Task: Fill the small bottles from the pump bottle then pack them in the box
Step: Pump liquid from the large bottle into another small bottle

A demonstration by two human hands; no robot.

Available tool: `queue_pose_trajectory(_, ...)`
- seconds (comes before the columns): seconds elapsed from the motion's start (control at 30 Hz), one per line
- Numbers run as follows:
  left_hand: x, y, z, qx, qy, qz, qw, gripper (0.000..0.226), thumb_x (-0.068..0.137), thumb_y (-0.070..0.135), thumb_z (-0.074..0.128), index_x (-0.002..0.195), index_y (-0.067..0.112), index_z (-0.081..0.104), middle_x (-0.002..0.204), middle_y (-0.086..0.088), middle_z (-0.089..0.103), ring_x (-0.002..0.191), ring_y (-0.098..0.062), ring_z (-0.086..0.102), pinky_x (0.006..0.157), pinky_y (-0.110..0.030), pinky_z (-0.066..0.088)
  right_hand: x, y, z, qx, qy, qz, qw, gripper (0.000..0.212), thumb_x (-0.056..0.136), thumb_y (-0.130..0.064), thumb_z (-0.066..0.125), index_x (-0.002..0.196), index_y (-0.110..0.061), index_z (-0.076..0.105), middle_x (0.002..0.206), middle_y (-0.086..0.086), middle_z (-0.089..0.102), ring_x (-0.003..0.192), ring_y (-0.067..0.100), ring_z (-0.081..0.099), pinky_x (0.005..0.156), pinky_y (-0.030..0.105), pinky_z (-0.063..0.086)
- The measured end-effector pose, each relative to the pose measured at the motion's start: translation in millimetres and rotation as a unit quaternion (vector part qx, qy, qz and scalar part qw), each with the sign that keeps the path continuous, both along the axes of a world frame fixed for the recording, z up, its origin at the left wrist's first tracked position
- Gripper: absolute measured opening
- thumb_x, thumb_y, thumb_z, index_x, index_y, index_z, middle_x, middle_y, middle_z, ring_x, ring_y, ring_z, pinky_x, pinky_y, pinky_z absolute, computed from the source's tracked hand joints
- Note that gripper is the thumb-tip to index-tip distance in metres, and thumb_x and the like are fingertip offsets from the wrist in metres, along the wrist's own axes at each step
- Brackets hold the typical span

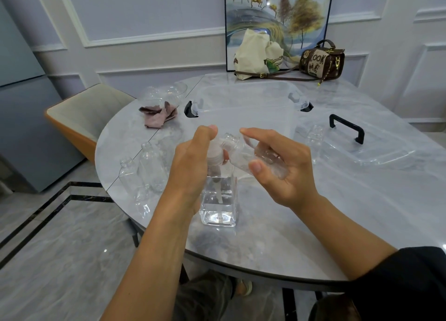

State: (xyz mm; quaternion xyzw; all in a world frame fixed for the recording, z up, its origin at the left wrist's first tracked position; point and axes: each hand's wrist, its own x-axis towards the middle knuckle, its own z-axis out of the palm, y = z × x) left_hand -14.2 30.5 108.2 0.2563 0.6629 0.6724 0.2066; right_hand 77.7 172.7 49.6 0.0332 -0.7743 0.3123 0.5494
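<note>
Status: early in the fill stage, nothing packed as far as visible. Nearest, the pump bottle (218,200) stands upright on the table (277,236) near its front edge, with clear liquid in the lower part. Left hand (193,159) wraps the pump head, thumb on top, fingers curled under the collar. Right hand (284,171) grips a small bottle (241,156) between thumb and fingers, tilted, its open mouth right at the nozzle. Can't tell the level in it; it looks near empty. Left of the hands, the left-side bottles (149,166) stand uncapped and look empty: at least two upright, maybe another lying at the table edge, too transparent to be sure. The right-side bottle (316,137) stands alone beside the lid (376,151), also uncapped. Behind the hands the box (243,96) sits open and appears to hold nothing. Left to do: fill this one and the others, then pack them all; no caps seen. Nothing sits between the hands and the box. Cloth (159,115) and clear containers (169,90) are far left, out of the way. Tote bag (255,52) and handbag (322,60) sit at the far edge by a picture (277,11); chair (79,113) is off left.
</note>
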Motion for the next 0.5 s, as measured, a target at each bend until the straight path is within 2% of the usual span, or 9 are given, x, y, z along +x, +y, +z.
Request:
queue_pose_trajectory(0.17, 2.5, 0.6, 1.7, -0.002, 0.006, 0.001, 1.0, 0.054, 0.1, 0.039, 0.05, 0.051, 0.03, 0.071, 0.064, 0.0, 0.066, 0.064, -0.018, 0.058, 0.064, -0.037, 0.048, 0.3, -0.6, 0.5, -0.004, -0.008, 0.003, 1.0, 0.045, 0.093, -0.03, 0.061, 0.12, 0.004, 0.071, 0.084, -0.022, 0.057, 0.062, 0.009, 0.055, 0.066, 0.014, 0.042)
queue_pose_trajectory(0.33, 3.3, 0.8, -0.2, 0.001, 0.024, 0.002, 1.0, 0.055, 0.1, 0.056, 0.048, 0.059, 0.031, 0.076, 0.075, -0.006, 0.073, 0.075, -0.026, 0.066, 0.081, -0.045, 0.053, 1.1, -3.2, 3.3, -0.016, -0.011, -0.003, 1.0, 0.045, 0.095, -0.031, 0.057, 0.123, 0.003, 0.069, 0.072, 0.001, 0.061, 0.064, 0.008, 0.055, 0.068, 0.012, 0.041)
queue_pose_trajectory(0.43, 3.8, 0.5, -2.0, 0.007, 0.029, 0.006, 1.0, 0.057, 0.096, 0.072, 0.046, 0.066, 0.037, 0.079, 0.096, -0.017, 0.078, 0.096, -0.036, 0.074, 0.099, -0.053, 0.055, 0.5, -3.3, 4.5, -0.018, -0.009, -0.01, 1.0, 0.044, 0.095, -0.03, 0.058, 0.125, 0.002, 0.068, 0.077, -0.011, 0.058, 0.066, 0.003, 0.055, 0.069, 0.011, 0.041)
queue_pose_trajectory(0.5, 3.1, 0.0, -3.5, 0.011, 0.033, 0.004, 0.999, 0.061, 0.089, 0.082, 0.045, 0.071, 0.035, 0.08, 0.098, -0.019, 0.076, 0.097, -0.036, 0.074, 0.103, -0.057, 0.053, 0.4, -2.5, 4.3, -0.02, -0.009, -0.013, 1.0, 0.045, 0.094, -0.03, 0.06, 0.127, 0.0, 0.067, 0.081, -0.017, 0.055, 0.068, 0.001, 0.054, 0.07, 0.01, 0.041)
